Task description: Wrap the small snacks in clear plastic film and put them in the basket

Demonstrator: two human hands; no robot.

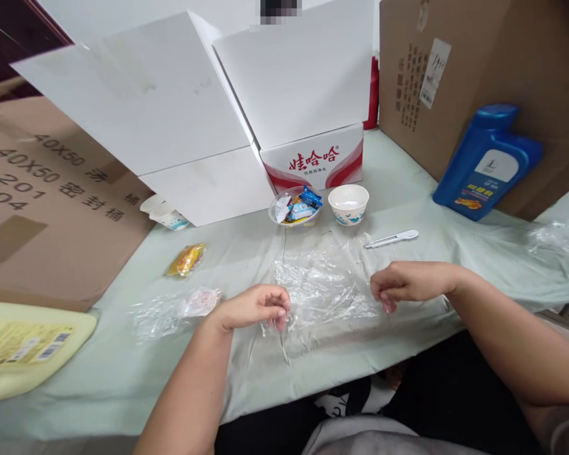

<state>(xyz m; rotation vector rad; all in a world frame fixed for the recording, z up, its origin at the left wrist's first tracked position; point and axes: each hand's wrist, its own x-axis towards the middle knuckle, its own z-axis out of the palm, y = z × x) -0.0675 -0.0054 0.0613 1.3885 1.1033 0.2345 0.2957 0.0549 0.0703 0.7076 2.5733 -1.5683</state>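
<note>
Grey clothing fronts my remote view, beyond which my left hand and right hand pinch opposite sides of clear plastic film spread on pale green cloth.

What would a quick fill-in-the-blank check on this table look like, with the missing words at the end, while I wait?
1. The clear plastic film lies mostly ____ the left hand and the right hand.
2. The white utility knife is nearer to the ____ hand.
3. In the picture, the snack bowl stands to the ____ of the upright white bowl.
4. The body of the bottle on the right is ____.

Missing words: between; right; left; blue.
</note>
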